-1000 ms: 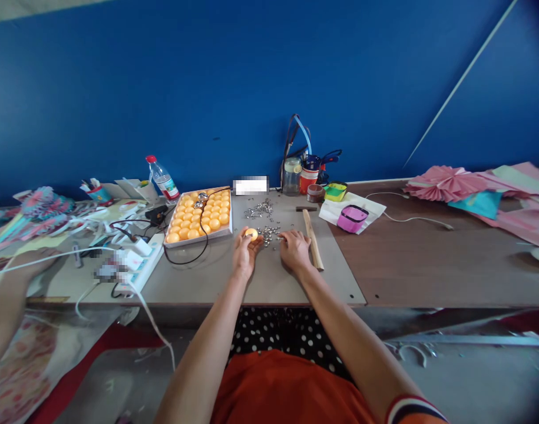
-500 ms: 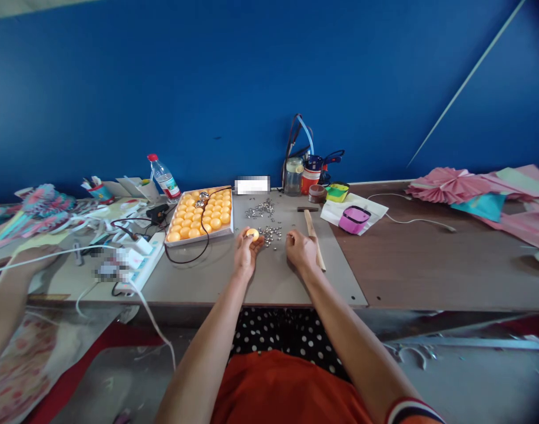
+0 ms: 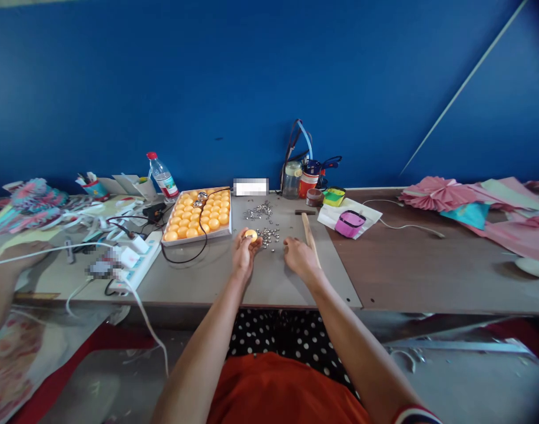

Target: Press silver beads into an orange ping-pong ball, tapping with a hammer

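Note:
My left hand is closed around an orange ball that looks like a ping-pong ball. A small dark mark shows on the ball's top. To its right lies a loose pile of small shiny metal pieces, and another scatter of metal pieces is farther back. My right hand rests low over the board just right of the near pile, fingers curled together; whatever is between its fingertips is hidden. Beside it lies a hammer, its wooden handle partly behind that hand.
A shallow box of orange balls stands at left, a black cord across it. Farther left are a power strip, a bottle and another person's arm. Jars, a purple mesh item and pink paper are rightward.
My right hand has loosened slightly from a tight fist and lowered a little toward the board. My left hand keeps the ball in nearly the same place. The view has shifted slightly.

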